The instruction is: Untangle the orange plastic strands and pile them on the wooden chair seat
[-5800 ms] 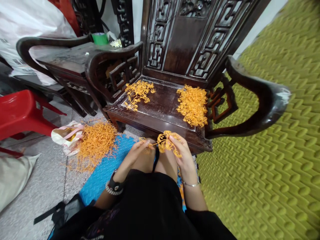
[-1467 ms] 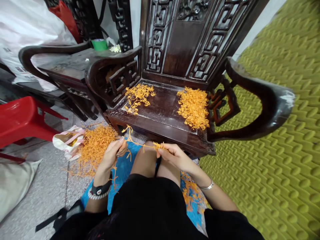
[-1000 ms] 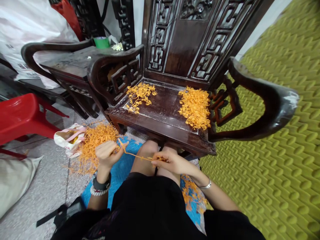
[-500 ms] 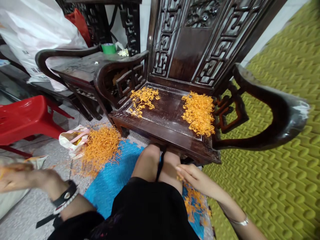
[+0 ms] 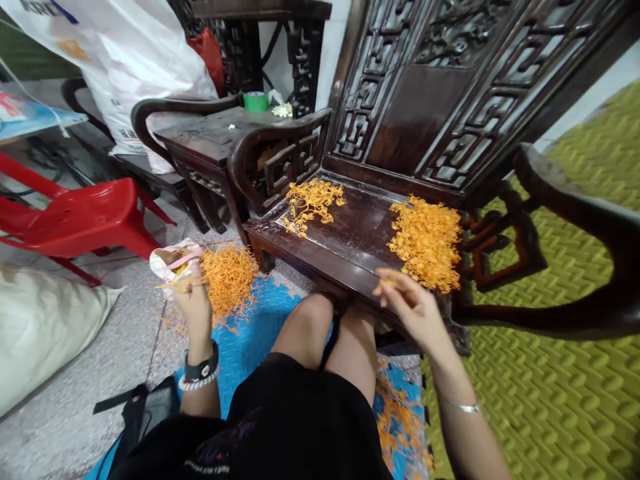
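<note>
Down at floor level, the person sits on a blue textured foam mat [image 5: 260, 320] facing a dark carved wooden armchair [image 5: 400, 120] that serves as the workbench. The left hand [image 5: 193, 300] hangs out over the left side, fingers closed round a thin orange plastic strip [image 5: 173, 283], right beside the loose heap of orange plastic strips [image 5: 227, 280] on the floor next to a small white bag with pink handles [image 5: 173, 257]. The right hand [image 5: 413, 307] reaches forward over the near edge of the seat, thumb and fingertips pinched on a tiny orange piece [image 5: 385, 283], just short of the dense pile of small orange pieces [image 5: 427, 240] on the right half of the seat. On the far left of the seat lies a thinner scatter of branched orange sprigs [image 5: 313, 200]. Judging by the piles, a good share of the work looks done: the right pile is thick, the floor heap of stripped bits is big. What is left appears to be the few sprigs on the seat and a tangle of orange sprigs [image 5: 400, 420] on the mat near the right leg. Off left stand a red plastic stool [image 5: 85, 217] and a white plastic sack [image 5: 130, 60], and a green quilted mat [image 5: 565, 373] covers the floor on the right.
</note>
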Demonstrator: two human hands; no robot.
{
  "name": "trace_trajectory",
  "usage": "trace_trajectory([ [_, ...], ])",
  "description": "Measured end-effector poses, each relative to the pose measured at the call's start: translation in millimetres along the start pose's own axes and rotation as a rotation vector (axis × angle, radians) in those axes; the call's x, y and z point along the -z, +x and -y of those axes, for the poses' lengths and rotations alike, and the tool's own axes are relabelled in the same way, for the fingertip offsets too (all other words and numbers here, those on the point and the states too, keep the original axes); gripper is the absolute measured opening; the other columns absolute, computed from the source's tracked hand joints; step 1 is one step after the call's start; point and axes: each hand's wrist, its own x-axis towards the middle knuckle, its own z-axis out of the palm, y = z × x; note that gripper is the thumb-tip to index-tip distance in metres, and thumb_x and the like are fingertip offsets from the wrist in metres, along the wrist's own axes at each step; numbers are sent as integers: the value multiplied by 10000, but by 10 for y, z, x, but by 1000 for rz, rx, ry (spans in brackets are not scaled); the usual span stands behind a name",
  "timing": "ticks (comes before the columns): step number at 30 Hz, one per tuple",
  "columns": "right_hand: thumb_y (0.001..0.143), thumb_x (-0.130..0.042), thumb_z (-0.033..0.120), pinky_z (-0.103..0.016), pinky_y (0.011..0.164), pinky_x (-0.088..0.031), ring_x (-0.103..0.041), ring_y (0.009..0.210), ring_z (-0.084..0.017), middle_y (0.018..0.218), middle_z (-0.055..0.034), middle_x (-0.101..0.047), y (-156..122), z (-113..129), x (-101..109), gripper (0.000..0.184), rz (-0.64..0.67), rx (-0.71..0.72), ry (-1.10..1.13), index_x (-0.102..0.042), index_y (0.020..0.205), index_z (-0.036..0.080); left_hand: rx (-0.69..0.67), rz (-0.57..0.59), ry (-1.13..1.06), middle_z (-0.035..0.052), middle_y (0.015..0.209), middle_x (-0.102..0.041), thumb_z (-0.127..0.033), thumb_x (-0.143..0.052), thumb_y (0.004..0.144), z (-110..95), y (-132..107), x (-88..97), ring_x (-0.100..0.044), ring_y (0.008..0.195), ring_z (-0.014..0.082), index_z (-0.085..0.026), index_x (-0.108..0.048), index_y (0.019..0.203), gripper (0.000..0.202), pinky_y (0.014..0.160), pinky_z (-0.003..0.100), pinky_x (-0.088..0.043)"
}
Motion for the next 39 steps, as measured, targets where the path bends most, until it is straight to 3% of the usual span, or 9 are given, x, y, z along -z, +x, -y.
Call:
trace_trajectory([
  [5,827,-452,230,-547,922,-432,-538,1094,-363,1134,-216,-587,565,-398,470,376,-503,-44,-744,-642,1129,112,140,151,-231,-75,407,-236,-463,-557,842,-110,-189,-224,-199,395,55,-185,-265,443,568,416,224,-141],
  [11,766,-586,258,-737,966,-261,-303,1308,-513,1418,-270,-379,1003,-574,498,264,-549,-211,-749,-708,924,85,400,476,-467,-74,384,-184,-438,-484,879,-251,-534,-397,-192,328,54,-204,-221,423,576,361,204,-209],
  [14,838,-570,348,-521,1060,-334,-438,1283,-325,1345,-164,-513,851,-275,31,245,-391,150,-516,-697,931,160,649,620,-702,-77,389,-167,-367,-465,906,-261,-699,-463,-166,315,44,-194,-208,429,569,345,185,-205],
  [17,876,-559,421,-365,891,-488,-614,1036,-216,1145,-105,-645,465,117,-625,280,147,387,-100,-656,1010,195,784,678,-826,-75,389,-175,-333,-468,917,-250,-813,-531,-169,314,40,-184,-228,427,565,342,172,-215],
  [19,832,-628,465,-302,733,-507,-633,806,-175,970,-72,-668,206,296,-1001,342,349,389,-18,-635,1029,186,775,671,-816,-72,389,-190,-346,-493,909,-244,-856,-564,-184,321,43,-182,-247,424,568,343,170,-222],
  [23,853,-609,465,-290,684,-467,-596,731,-172,805,-41,-652,-23,366,-1340,291,357,315,-32,-636,907,181,734,639,-805,-64,385,-212,-441,-557,868,-232,-861,-568,-227,344,49,-181,-283,408,596,366,180,-250],
  [29,961,-447,345,-313,694,-475,-619,700,-179,733,-46,-688,-65,247,-1175,321,284,326,-51,-668,776,204,416,397,-437,-64,379,-215,-597,-578,791,-85,-535,-345,-230,363,65,-198,-278,396,637,396,227,-237],
  [33,978,-383,265,-313,701,-524,-661,745,-184,826,-45,-724,-278,170,-1012,296,354,465,-174,-677,984,232,325,238,-329,-75,385,-258,-575,-699,694,59,-259,-127,-200,388,54,-178,-305,418,623,401,218,-160],
  [39,947,-337,104,-327,606,-549,-635,587,-189,689,-55,-698,-453,179,-825,360,253,767,-480,-598,1195,126,280,291,-143,-60,393,-329,-540,-708,667,185,-187,-200,-257,400,60,-181,-372,423,549,416,222,-201],
])
